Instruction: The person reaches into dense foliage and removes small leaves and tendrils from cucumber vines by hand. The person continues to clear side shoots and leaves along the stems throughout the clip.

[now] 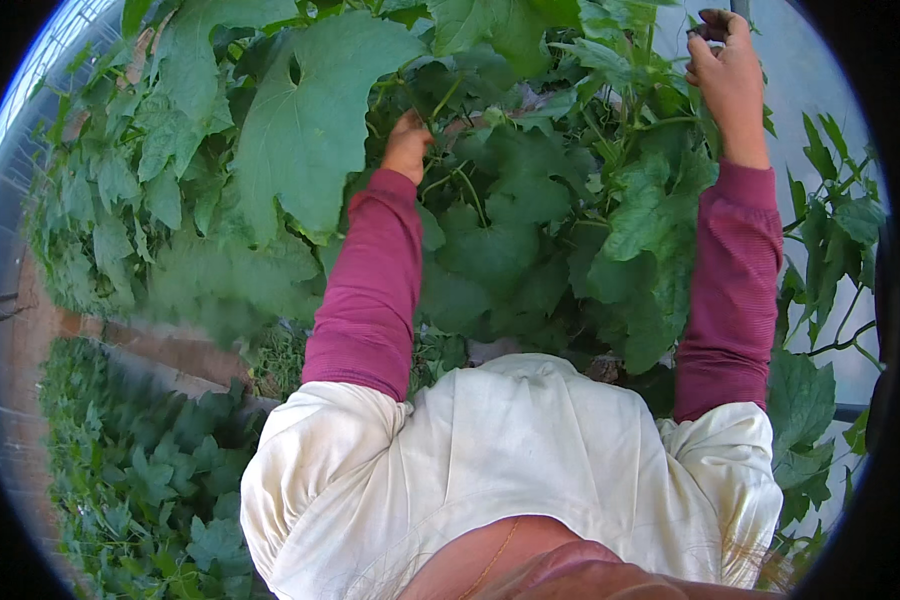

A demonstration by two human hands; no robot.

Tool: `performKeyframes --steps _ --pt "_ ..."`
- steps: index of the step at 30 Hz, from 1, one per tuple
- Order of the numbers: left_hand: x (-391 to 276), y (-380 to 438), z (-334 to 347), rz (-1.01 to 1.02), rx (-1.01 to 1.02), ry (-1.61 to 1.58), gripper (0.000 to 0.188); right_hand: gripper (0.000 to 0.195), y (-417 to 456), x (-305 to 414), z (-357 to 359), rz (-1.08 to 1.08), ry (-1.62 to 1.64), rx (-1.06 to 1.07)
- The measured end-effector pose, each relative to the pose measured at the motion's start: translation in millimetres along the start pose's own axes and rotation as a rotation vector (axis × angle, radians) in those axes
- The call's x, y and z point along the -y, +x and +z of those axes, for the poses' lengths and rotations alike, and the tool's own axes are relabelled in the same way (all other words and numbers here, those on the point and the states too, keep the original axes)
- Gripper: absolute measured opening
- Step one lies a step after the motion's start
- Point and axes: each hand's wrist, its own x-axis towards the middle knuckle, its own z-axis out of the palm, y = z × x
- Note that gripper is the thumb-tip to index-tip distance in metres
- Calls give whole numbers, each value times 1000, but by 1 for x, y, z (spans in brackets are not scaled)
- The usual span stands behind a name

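My left hand [407, 146] reaches into the foliage of a gourd-like vine [510, 187]. Its fingertips are lost among stems, so I cannot tell whether they grip one. A very large lobed leaf [307, 120] with a small hole hangs just left of that hand. Higher up at the right, my right hand [727, 67] is raised beside the vine's upper shoots [630, 82]. Its fingers are bent, with dark fingertips close to the thumb. Whether something thin lies between them is too small to make out. Both forearms wear maroon sleeves [367, 277].
A pale plastic sheet wall [802, 82] stands at the right, with another leafy stem [840, 225] before it. Dense vine rows run along the left, including a lower row [142, 480]. Bare brown soil [187, 352] forms a strip between the rows.
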Motion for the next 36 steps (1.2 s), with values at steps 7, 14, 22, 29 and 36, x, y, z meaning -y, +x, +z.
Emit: performKeyframes --steps 7,14,22,29,36 --pt "12 -55 7 -18 294 227 50 25 -103 129 1 449 1361 663" --pt "-13 -142 -4 -25 382 427 22 23 -266 86 107 714 876 965" --pt "-49 -192 -18 99 479 527 15 24 -260 81 146 773 1012 1501" --pt "-54 -196 -17 81 493 549 14 18 -263 74 139 600 1289 1438" --pt "-53 -190 -13 202 368 730 14 23 -231 76 102 686 1410 873"
